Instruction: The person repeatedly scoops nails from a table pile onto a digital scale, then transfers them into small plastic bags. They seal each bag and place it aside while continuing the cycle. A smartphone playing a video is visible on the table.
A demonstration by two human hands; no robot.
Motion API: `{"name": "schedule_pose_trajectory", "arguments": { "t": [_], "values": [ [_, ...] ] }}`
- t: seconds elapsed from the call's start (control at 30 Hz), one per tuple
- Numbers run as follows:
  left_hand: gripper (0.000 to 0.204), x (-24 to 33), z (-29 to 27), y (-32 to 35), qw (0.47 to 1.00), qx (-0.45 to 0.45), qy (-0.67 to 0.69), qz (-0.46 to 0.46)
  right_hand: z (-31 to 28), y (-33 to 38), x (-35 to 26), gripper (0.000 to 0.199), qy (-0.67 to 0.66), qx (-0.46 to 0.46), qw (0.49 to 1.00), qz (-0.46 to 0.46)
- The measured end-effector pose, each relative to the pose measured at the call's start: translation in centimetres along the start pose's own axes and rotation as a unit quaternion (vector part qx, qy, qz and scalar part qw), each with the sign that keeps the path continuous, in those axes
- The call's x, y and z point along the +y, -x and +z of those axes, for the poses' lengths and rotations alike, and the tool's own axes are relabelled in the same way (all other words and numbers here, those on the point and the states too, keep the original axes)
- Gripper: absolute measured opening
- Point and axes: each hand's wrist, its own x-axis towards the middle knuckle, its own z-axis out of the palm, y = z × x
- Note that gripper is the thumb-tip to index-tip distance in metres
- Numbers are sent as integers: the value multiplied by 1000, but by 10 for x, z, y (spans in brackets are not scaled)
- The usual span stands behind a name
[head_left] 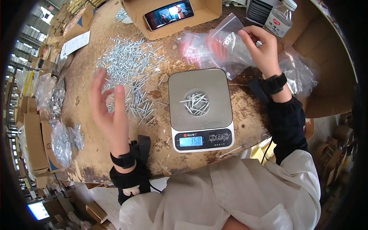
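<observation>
My left hand [109, 109] hovers over the left side of the table, fingers apart and partly smeared by motion, with nothing in it. Beside and beyond it lies a loose heap of silvery screws [128, 63]. A small pile of the same screws [197, 103] rests in the middle of the kitchen scale's metal plate [180, 86]; the scale's blue display is lit. At the back right, my right hand [264, 48] pinches the edge of a clear zip bag [228, 28] between thumb and forefinger. Under that bag lie several more zip bags with red strips [193, 46].
A phone [169, 14] playing a video leans in an open cardboard box [155, 34] at the back. A clear bottle [280, 19] stands at the back right, near a crumpled plastic bag [297, 71]. Boxes and bagged parts [60, 143] line the left side.
</observation>
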Motion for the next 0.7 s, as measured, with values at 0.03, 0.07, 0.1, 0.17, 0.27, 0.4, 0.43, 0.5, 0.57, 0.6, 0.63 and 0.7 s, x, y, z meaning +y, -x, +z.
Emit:
{"name": "schedule_pose_trajectory", "arguments": {
  "t": [0.03, 0.07, 0.1, 0.17, 0.27, 0.4, 0.43, 0.5, 0.57, 0.6, 0.63, 0.7],
  "values": [
    [34, -4, -1, -4, 998, 11, -53, 19, -3, 0, -10, 14, -4, 1, 1000, -28],
    [34, -7, -3, -4, 995, -11, -99, 29, -5, 1, -20, 12, -8, 3, 998, -55],
    [34, -8, -2, -3, 994, -37, -91, 40, -8, 4, -31, 9, -26, 2, 996, -86],
    [35, -8, -2, -1, 991, -88, -80, 60, -11, 9, -52, 6, -29, -24, 991, -128],
    [36, 16, 3, 10, 976, -189, 104, 1, -15, 20, -79, 7, -66, -53, 971, -224],
    [38, 48, 10, 16, 925, -326, 131, 146, -9, 34, -98, 18, -100, -107, 937, -316],
    [41, 52, 12, 18, 912, -346, 105, 195, -8, 38, -101, 20, -109, -117, 932, -325],
    [42, 57, 12, 22, 910, -354, 136, 170, -6, 40, -102, 24, -122, -131, 926, -331],
    [42, 63, 9, 22, 908, -360, 155, 150, -5, 41, -101, 27, -131, -138, 927, -324],
    [41, 67, 6, 19, 908, -361, 155, 143, -4, 42, -100, 29, -131, -130, 929, -322],
    [40, 70, 3, 18, 909, -362, 156, 136, -5, 42, -100, 29, -133, -133, 926, -327],
    [33, 69, 2, 21, 913, -362, 126, 139, -6, 41, -100, 30, -140, -139, 920, -340]
  ]
}}
